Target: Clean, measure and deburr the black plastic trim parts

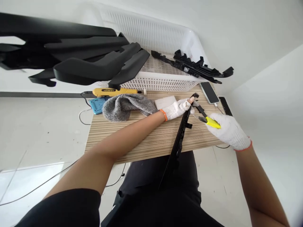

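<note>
My left hand, in a white knit glove with an orange cuff and a bare thumb tip, is closed around the upper end of a long black plastic strip. This strip runs down over the table's front edge towards my lap. In my gloved right hand are pliers with yellow and black handles. Their jaws reach the strip's upper end beside my left fingers; the exact contact is hidden. A white block lies just behind my left wrist, beside a grey fuzzy cloth.
A white basket behind the wood-grain table carries black panels jutting out left and clipped black parts on its right. A yellow electric screwdriver, a blue box and a plugged-in phone lie on the table.
</note>
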{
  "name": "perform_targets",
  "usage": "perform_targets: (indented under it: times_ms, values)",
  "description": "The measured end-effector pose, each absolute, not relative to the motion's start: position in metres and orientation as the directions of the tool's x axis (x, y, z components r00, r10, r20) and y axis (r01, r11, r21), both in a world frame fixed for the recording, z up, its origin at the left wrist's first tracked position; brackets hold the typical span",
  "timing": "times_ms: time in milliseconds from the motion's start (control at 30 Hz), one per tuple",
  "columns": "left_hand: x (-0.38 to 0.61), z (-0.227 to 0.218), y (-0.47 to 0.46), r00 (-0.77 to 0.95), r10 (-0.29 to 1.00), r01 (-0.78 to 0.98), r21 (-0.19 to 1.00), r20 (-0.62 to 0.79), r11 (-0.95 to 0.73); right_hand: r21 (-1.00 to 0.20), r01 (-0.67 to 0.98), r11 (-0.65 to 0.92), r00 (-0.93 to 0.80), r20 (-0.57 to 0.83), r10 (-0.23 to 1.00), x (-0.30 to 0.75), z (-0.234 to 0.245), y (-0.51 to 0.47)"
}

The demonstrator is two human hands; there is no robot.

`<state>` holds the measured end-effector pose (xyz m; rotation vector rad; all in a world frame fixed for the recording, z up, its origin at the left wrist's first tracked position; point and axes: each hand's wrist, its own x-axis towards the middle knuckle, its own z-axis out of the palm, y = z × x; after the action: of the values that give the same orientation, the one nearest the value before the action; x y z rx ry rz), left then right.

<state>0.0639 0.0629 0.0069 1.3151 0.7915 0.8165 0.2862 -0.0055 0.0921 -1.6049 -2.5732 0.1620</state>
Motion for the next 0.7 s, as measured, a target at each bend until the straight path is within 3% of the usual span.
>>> perform_targets:
  times_ms: [167,467,700]
  values:
    - [0.064,0.006,0.065,0.519,0.854,-0.004,1.0,-0.021,0.027,-0.089,0.905,0.415,-0.421,-0.062,0.905,0.296,0.05,-0.001]
    - [0.063,0.002,0.066,0.533,0.846,0.003,1.0,0.008,-0.011,0.094,0.852,0.515,-0.511,-0.063,0.857,0.291,0.047,0.011]
    - [0.061,0.006,0.064,0.515,0.857,0.01,1.0,-0.013,0.01,0.073,0.856,0.512,-0.511,-0.04,0.859,0.289,0.05,0.013]
